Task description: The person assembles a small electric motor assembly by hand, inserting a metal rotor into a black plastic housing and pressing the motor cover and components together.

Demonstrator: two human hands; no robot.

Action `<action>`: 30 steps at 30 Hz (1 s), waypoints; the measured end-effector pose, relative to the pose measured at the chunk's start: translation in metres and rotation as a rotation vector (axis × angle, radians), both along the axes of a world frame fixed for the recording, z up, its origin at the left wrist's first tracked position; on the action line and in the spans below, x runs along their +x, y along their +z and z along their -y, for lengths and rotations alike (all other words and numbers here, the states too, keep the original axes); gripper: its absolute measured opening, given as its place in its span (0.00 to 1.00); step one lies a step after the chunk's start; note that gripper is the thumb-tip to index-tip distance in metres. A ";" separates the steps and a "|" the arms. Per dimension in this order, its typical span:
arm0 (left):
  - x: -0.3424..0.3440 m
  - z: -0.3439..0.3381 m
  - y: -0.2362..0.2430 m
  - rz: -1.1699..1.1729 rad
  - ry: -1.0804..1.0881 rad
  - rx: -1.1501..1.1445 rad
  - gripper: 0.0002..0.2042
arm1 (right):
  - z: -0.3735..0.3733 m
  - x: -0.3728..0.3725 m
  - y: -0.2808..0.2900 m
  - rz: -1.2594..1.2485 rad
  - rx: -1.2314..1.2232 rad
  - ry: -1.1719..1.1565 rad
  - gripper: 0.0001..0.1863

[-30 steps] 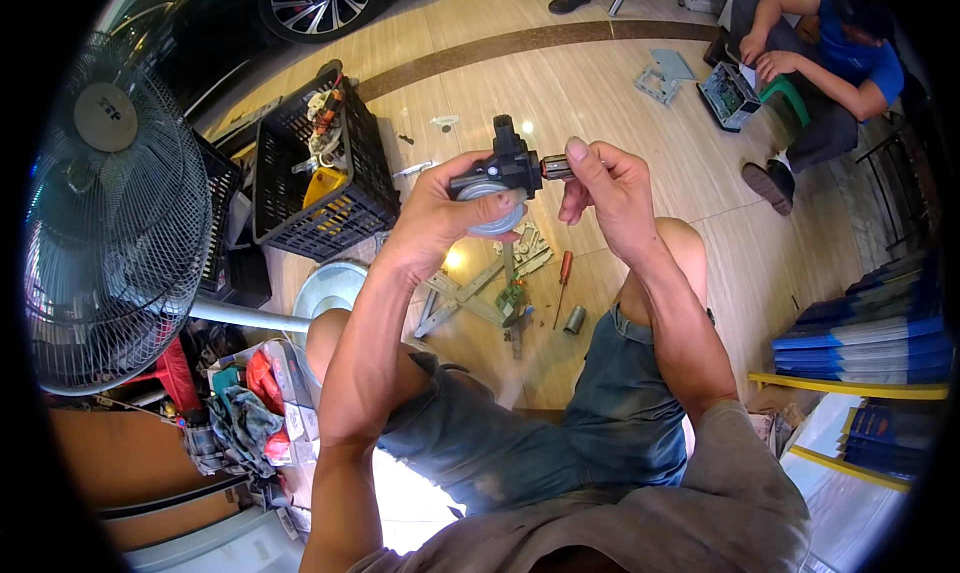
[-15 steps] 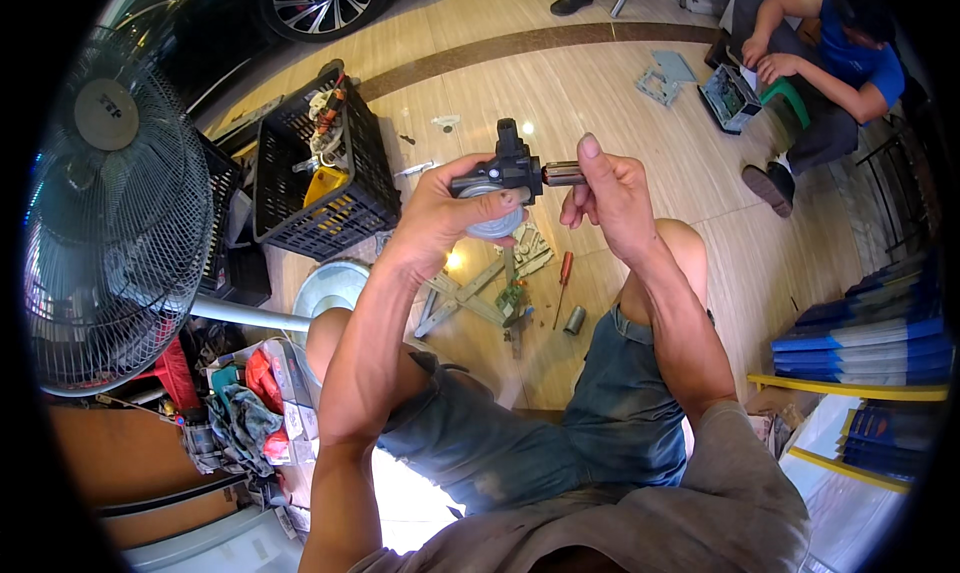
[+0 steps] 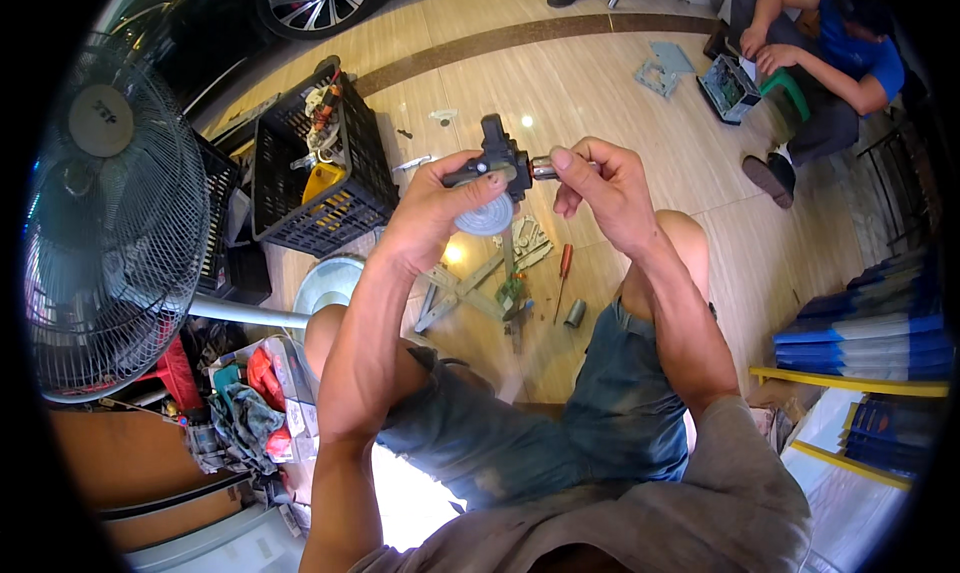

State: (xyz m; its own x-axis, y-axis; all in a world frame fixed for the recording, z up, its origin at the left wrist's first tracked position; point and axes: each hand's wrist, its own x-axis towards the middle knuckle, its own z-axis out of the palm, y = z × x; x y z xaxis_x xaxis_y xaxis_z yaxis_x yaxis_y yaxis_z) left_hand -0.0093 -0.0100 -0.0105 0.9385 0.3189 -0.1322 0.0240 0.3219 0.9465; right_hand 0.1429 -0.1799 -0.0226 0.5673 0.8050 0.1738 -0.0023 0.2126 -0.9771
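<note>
My left hand [image 3: 430,205] is closed around a black plastic gear-motor housing [image 3: 506,155]. A round grey gear disc [image 3: 486,216] shows on the housing's near side, below my thumb. In my right hand [image 3: 612,193], thumb and fingers pinch a motor rotor [image 3: 543,168], a small metal cylinder with a copper-coloured end. That copper end meets the right side of the housing; how deep it sits inside is hidden. Beneath my hands, on the floor, lie crossed metal arms [image 3: 462,295], a red-handled screwdriver [image 3: 566,261] and a short metal can [image 3: 575,314].
To the left stand a black plastic crate [image 3: 325,208] of tools, a large fan [image 3: 115,213] and a pale basin [image 3: 330,283]. At the far right a person [image 3: 835,68] sits by an opened metal box [image 3: 730,90]. Blue stacked packs [image 3: 865,338] fill a shelf at right.
My right hand has moved a little left, bringing the rotor closer against the housing, so less of it shows. The housing has tilted slightly to the left in my left hand.
</note>
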 end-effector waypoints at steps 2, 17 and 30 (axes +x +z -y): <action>-0.002 0.001 -0.002 -0.065 0.041 0.005 0.17 | 0.001 -0.004 -0.002 -0.008 -0.036 -0.011 0.18; -0.015 0.010 -0.027 -0.234 0.178 0.006 0.20 | -0.023 -0.022 -0.010 0.174 -0.227 -0.010 0.21; -0.016 0.012 -0.007 -0.146 0.220 0.005 0.23 | -0.055 -0.032 0.012 0.022 -0.028 -0.061 0.25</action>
